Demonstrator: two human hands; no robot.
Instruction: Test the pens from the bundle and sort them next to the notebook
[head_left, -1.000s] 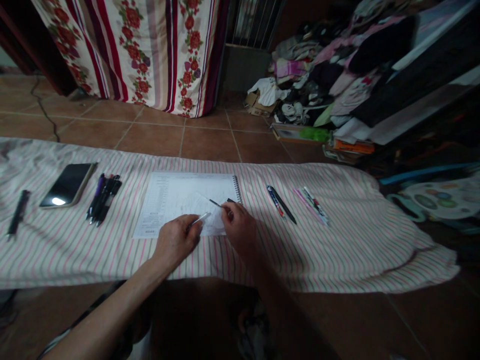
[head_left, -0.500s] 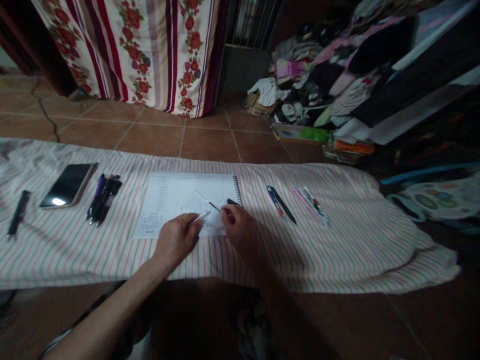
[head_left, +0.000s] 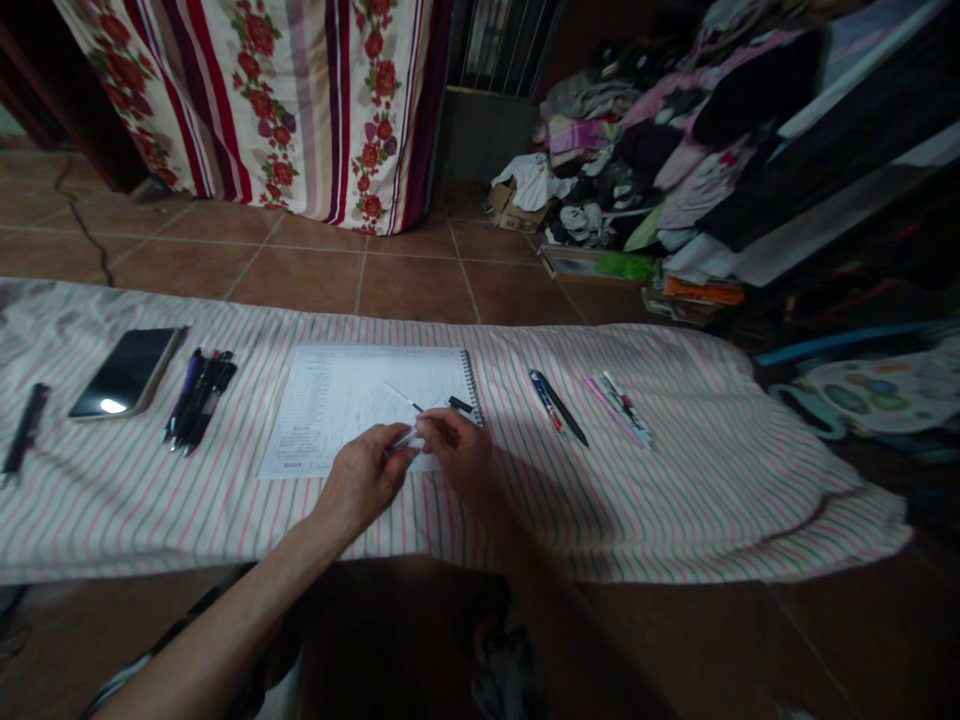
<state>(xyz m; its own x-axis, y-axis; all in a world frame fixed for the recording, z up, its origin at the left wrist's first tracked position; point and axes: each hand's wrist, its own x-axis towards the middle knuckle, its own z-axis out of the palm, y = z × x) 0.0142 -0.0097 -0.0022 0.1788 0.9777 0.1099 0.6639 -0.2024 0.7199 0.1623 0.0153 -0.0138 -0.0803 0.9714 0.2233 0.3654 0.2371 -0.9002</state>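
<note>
My left hand (head_left: 367,472) is closed around a clear pen barrel (head_left: 403,439) above the near edge of a spiral notebook (head_left: 315,400). Right beside it, my right hand (head_left: 459,450) pinches a thin pen refill (head_left: 403,396), its pale end pointing up and left over the page. The fingertips of both hands are close together, and I cannot tell whether they touch. A black pen cap (head_left: 460,404) lies on the notebook by the spiral, just beyond my right fingers. Faint scribbles mark the page.
Left of the notebook lie several dark pens (head_left: 196,402), a phone (head_left: 129,372) and a single black pen (head_left: 25,432). To the right are two pens (head_left: 559,407) and some slim pens or refills (head_left: 618,408). A striped cloth (head_left: 697,480) covers the surface.
My right hand has moved left with the refill, up to the barrel in my left hand. The gap between the hands has closed, and the black cap shows more fully.
</note>
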